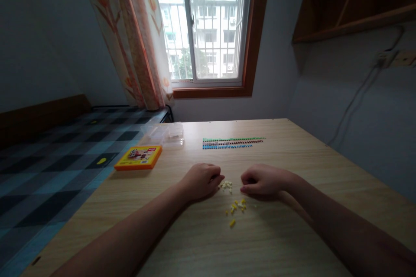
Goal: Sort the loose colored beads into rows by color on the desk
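My left hand point(203, 179) rests on the table with its fingers curled, the tips against the left edge of a small pile of cream-white pieces point(226, 185). Across that pile, my right hand point(264, 179) is also curled, thumb below the bent fingers; whatever either hand may hold is too small or hidden to make out. Nearer to me lie several tiny yellow pieces point(238, 204), mixed with a few pale ones. A larger yellow piece point(232, 223) sits apart in front of them. All the loose pieces look like small building bricks.
Beyond my hands, small pieces stand in green point(234, 139), dark red-brown point(232, 143) and blue point(226, 147) rows. An orange-yellow box point(139, 158) and clear plastic trays point(165, 133) are at the table's left edge. A checked bed point(58, 173) adjoins on the left.
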Tool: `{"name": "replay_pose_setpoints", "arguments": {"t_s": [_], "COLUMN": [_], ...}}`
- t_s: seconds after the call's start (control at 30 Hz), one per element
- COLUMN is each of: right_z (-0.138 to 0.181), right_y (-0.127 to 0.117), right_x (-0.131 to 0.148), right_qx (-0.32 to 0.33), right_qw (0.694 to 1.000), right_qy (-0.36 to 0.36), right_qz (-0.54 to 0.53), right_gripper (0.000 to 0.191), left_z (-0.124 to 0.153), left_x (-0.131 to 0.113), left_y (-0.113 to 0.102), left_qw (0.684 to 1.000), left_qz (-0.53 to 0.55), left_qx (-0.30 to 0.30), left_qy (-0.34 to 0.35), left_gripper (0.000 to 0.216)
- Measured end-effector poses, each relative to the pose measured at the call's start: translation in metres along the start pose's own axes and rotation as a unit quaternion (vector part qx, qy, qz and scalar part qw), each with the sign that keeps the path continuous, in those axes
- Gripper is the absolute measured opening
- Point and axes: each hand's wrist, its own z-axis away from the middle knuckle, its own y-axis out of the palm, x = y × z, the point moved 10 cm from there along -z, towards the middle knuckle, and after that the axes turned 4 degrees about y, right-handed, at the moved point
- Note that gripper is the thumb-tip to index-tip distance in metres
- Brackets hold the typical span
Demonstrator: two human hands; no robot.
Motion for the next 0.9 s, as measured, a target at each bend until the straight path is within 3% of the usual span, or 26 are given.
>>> {"name": "replay_pose_setpoints", "arguments": {"t_s": [0.33, 0.7, 0.9], "right_z": [0.006, 0.008, 0.008], "right_y": [-0.002, -0.001, 0.000], "right_x": [0.008, 0.016, 0.014], "right_qx": [-0.019, -0.026, -0.022], "right_qw": [0.998, 0.996, 0.995], "right_qy": [0.011, 0.007, 0.017], "right_qz": [0.055, 0.089, 0.094], "right_gripper": [0.047, 0.048, 0.047], "left_z": [0.004, 0.004, 0.004], "left_x": [-0.046, -0.059, -0.054], "left_y": [0.002, 0.012, 0.012], "left_qw": [0.991, 0.985, 0.985], "left_qz": [-0.009, -0.023, -0.013], "left_qx": [0.090, 0.126, 0.143], "left_qy": [0.102, 0.114, 0.096], "left_gripper": [0.030, 0.036, 0.032]}}
